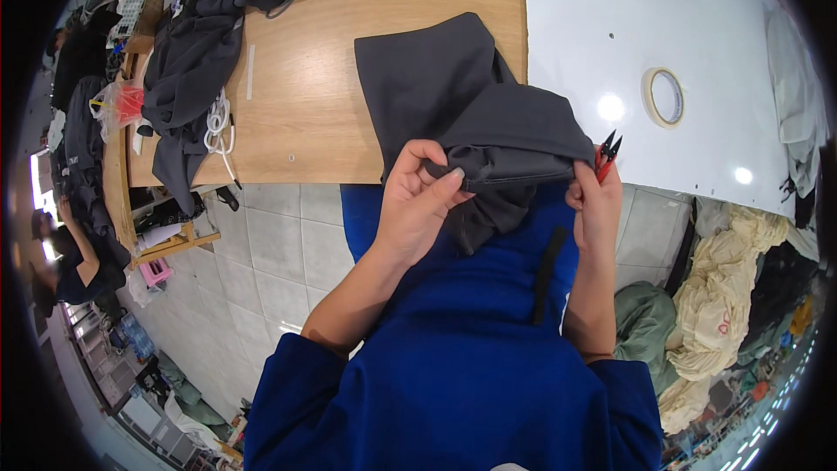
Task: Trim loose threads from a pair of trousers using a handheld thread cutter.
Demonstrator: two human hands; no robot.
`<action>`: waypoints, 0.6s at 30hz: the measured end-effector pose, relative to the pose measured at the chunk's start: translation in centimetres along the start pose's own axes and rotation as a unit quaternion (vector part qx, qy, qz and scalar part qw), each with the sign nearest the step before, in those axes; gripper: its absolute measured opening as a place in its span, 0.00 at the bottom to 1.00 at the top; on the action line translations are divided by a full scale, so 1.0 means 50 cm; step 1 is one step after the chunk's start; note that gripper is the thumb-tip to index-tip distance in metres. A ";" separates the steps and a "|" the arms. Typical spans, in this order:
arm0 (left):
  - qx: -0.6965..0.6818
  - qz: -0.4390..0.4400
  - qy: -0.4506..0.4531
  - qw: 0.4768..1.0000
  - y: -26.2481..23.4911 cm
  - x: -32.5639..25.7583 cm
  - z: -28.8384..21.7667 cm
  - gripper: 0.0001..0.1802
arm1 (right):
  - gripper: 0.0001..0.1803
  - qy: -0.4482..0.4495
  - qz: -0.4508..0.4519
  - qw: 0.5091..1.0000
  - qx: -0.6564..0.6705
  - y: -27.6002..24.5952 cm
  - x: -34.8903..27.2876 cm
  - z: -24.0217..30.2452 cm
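Observation:
A dark grey cloth garment (519, 122) lies partly on the wooden table, its near part lifted over the front edge and hanging down by my lap. My left hand (414, 209) pinches a gathered fold of it between thumb and fingers. At the other end of the stitched edge, my right hand (596, 209) grips the cloth with closed fingers. Tucked in that same hand are red-handled thread snips (608, 157), their dark points sticking up and apart. What the garment's folds hold inside is hidden.
The wooden tabletop (305, 52) meets a white table (575, 44) bearing a tape roll (663, 98). More dark garments (192, 61) and a white cord (218, 126) lie at left. Cream cloth bundles (724, 288) are heaped at right. Another person (78, 262) is at far left.

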State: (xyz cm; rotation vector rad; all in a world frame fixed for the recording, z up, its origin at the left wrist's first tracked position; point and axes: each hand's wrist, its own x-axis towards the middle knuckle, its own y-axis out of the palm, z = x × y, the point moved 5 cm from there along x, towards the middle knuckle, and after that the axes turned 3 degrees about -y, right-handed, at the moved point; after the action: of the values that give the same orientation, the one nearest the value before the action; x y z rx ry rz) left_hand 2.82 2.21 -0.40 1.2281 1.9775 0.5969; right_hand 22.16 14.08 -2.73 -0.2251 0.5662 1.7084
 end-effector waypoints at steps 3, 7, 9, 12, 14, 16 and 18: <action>-0.032 0.021 -0.038 0.999 0.007 0.004 -0.007 0.11 | 0.18 -0.061 -0.020 0.998 -0.029 0.014 -0.026 0.036; -0.026 -0.012 -0.051 0.998 0.028 0.004 -0.016 0.13 | 0.21 -0.263 0.002 0.956 -0.127 0.040 -0.071 0.087; -0.023 0.003 -0.050 0.998 0.037 0.005 -0.017 0.15 | 0.18 -0.366 0.057 0.907 -0.200 0.076 -0.092 0.118; -0.035 0.015 -0.056 0.998 0.059 0.000 -0.016 0.17 | 0.16 -0.283 0.153 0.904 -0.283 0.143 -0.100 0.128; -0.048 0.024 -0.054 0.997 0.070 0.001 -0.013 0.20 | 0.11 -0.313 0.146 0.902 -0.259 0.156 -0.093 0.101; 0.003 0.037 -0.002 0.999 0.074 0.003 -0.019 0.22 | 0.08 -0.313 0.139 0.910 -0.235 0.157 -0.094 0.097; -0.002 0.023 0.015 1.000 0.075 0.003 -0.022 0.23 | 0.07 -0.337 0.124 0.900 -0.247 0.153 -0.099 0.108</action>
State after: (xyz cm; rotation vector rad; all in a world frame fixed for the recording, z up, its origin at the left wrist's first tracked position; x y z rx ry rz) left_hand 4.05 3.97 2.88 1.2725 1.9775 0.6451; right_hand 16.76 11.48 6.02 0.0971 -0.3765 2.0082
